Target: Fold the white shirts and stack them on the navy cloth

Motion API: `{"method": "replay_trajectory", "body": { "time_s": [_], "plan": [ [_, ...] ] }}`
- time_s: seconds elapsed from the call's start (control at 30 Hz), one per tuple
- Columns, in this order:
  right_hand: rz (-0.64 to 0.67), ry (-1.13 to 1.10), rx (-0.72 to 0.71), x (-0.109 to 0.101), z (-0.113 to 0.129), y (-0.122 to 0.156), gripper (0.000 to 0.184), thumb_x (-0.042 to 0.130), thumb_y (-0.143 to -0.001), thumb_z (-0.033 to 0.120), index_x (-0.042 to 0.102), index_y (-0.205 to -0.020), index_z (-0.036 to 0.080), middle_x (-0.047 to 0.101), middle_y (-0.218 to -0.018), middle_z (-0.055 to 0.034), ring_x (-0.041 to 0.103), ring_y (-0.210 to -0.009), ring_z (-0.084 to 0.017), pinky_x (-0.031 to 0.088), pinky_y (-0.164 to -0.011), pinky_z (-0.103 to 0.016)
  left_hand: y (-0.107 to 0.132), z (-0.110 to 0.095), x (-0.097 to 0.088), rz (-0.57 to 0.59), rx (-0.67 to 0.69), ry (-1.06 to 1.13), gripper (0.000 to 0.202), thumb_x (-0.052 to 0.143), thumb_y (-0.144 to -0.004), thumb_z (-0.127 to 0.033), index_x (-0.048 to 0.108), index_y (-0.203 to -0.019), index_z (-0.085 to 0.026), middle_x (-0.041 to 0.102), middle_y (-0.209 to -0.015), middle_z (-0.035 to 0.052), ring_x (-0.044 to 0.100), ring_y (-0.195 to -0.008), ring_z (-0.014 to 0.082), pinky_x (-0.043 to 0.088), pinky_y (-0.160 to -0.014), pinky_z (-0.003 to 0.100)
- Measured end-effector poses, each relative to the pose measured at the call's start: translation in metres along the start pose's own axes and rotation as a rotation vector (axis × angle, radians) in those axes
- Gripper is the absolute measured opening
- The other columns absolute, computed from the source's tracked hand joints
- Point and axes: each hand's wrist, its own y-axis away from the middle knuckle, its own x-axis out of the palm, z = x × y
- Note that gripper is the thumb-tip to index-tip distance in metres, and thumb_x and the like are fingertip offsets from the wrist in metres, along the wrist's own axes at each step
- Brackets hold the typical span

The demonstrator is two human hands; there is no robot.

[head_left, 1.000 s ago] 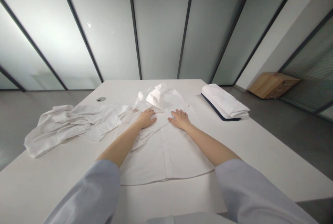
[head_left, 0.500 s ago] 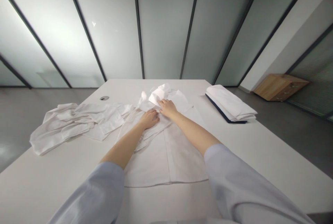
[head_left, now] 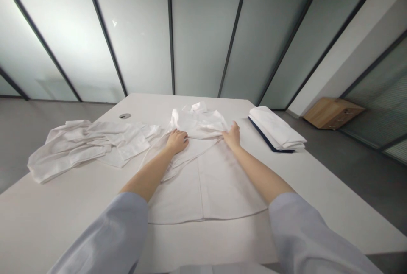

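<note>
Two hands worked a white shirt (head_left: 203, 189) flat: the left hand (head_left: 176, 141) lay open on it, the right hand (head_left: 232, 135) at its fold (head_left: 200, 149) (grip unclear); smoothing that fold looked next.

Soft daylight comes through the tall frosted glass wall panels (head_left: 63, 40), and it is brightest at about ten o'clock. The shadows on the white table top (head_left: 57, 219) are very weak. Toward the picture edges, the thin black metal frames (head_left: 104, 32) lean strongly from the wide lens, but I see no strong blur.
</note>
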Motion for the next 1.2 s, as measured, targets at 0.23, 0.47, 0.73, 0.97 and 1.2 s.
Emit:
{"method": "replay_trajectory", "body": {
  "time_s": [0.23,0.47,0.73,0.97,1.2],
  "plan": [
    [0.253,0.413,-0.516,0.004,0.017,-0.007,0.063,0.050,-0.083,0.018,0.036,-0.144,0.020,0.040,-0.149,-0.0096,0.033,-0.133,-0.027,0.027,-0.106,-0.039,0.003,0.002,0.002,0.032,-0.005,-0.022,0.034,0.047,-0.084,-0.024,0.063,-0.113,-0.021,0.065,-0.112,0.0080,0.058,-0.107,0.0238,0.043,-0.097,0.036],
    [0.238,0.370,-0.317,0.011,0.048,-0.019,0.034,0.043,-0.090,0.027,0.063,-0.116,0.017,0.066,-0.116,-0.0167,0.055,-0.114,-0.029,0.037,-0.095,-0.040,0.002,0.009,0.006,0.037,-0.041,-0.024,0.039,0.047,-0.086,-0.027,0.062,-0.120,-0.018,0.059,-0.124,0.0101,0.052,-0.117,0.0252,0.038,-0.104,0.037],
    [-0.300,-0.867,0.165,-0.014,-0.003,-0.019,0.039,0.048,-0.078,0.025,0.059,-0.114,0.014,0.069,-0.099,-0.0082,0.064,-0.094,-0.021,0.053,-0.075,-0.029,0.003,0.004,0.004,0.036,-0.101,-0.154,0.045,0.046,-0.087,-0.030,0.055,-0.130,-0.021,0.049,-0.139,0.0095,0.042,-0.129,0.0264,0.033,-0.107,0.041],
    [-0.261,-1.012,0.393,-0.052,-0.080,0.016,0.038,0.062,-0.064,0.022,0.058,-0.102,0.020,0.063,-0.080,-0.0004,0.060,-0.061,-0.013,0.050,-0.049,-0.022,-0.007,0.015,-0.002,0.052,-0.100,-0.233,0.042,0.042,-0.089,-0.023,0.056,-0.129,-0.025,0.049,-0.139,0.0096,0.040,-0.129,0.0272,0.033,-0.104,0.043],
    [-0.162,-0.819,0.263,-0.063,-0.100,0.034,0.056,0.058,-0.067,0.030,0.055,-0.122,0.023,0.061,-0.098,-0.0040,0.062,-0.070,-0.016,0.055,-0.063,-0.030,-0.015,0.039,-0.023,0.031,-0.117,-0.259,0.040,0.038,-0.090,-0.018,0.066,-0.116,-0.027,0.058,-0.130,0.0059,0.048,-0.119,0.0258,0.040,-0.093,0.040]
  ]
}}
